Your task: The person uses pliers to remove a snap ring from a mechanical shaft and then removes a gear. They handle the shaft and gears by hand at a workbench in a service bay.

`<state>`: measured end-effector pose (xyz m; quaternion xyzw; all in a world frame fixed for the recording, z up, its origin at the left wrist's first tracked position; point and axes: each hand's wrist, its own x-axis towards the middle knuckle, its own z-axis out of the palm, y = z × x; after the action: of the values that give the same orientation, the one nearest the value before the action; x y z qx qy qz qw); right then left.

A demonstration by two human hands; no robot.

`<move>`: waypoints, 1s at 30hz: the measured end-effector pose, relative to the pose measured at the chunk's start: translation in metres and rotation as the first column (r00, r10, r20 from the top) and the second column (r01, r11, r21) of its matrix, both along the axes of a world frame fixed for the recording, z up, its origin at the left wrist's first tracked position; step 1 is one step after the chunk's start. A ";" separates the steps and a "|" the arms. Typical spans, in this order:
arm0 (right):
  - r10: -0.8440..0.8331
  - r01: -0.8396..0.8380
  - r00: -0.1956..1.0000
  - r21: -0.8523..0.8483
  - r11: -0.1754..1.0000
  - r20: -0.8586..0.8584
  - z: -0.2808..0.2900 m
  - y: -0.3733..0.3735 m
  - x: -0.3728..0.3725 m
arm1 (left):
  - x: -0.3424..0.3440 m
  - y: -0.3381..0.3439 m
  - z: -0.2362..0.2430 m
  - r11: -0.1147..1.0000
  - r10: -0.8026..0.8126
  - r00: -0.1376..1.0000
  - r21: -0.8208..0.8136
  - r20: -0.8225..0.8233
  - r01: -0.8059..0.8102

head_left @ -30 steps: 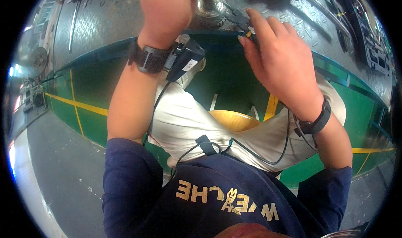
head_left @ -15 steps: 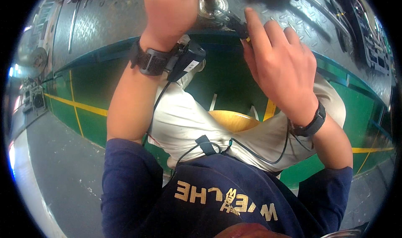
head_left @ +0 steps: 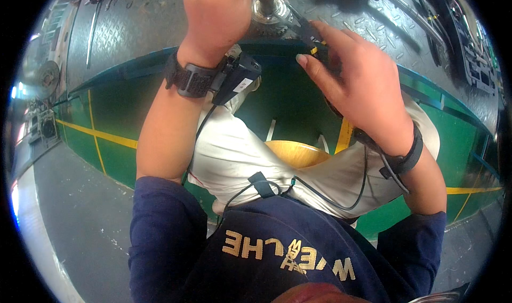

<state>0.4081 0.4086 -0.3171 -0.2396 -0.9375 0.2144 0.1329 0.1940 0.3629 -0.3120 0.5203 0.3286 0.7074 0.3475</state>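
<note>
- Metal workbench (head_left: 160, 31): grey tread-plate surface curving across the top of the view, with a green front edge below it; the work lies at its near edge, straight ahead of the seated person.
- Person's lap: pale trousers (head_left: 234, 153) and a round wooden stool seat (head_left: 296, 152) sit directly under the two raised forearms.
- Left hand (head_left: 218, 15): forearm rises steeply from the lower left, wrist carrying a black strap with a small black device (head_left: 234, 79); the hand is closed down over the top of a round metal part (head_left: 269, 9), its fingers cut off by the upper rim of the view.
- Right hand (head_left: 354, 81): forearm enters from the lower right, wrist banded in black; the fingers stretch up and to the left, curled around a slim dark tool (head_left: 312, 41) with a yellow mark.
- Key relation: the tool's long axis runs up-left from the right hand toward the round metal part, which lies just beyond the fingertips (head_left: 304, 62) and directly beneath the left hand; the left hand is the nearer.
- Whether the tool's tip touches the part cannot be told.
</note>
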 end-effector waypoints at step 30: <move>-0.027 -0.008 0.990 0.251 0.968 0.135 -0.019 0.011 -0.011 | 0.018 0.002 0.006 0.997 0.057 0.998 -0.047 0.025 -0.055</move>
<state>0.3968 0.4196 -0.3364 -0.2398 -0.9628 0.0765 0.0982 0.2120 0.3653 -0.3061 0.4932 0.3548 0.7159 0.3441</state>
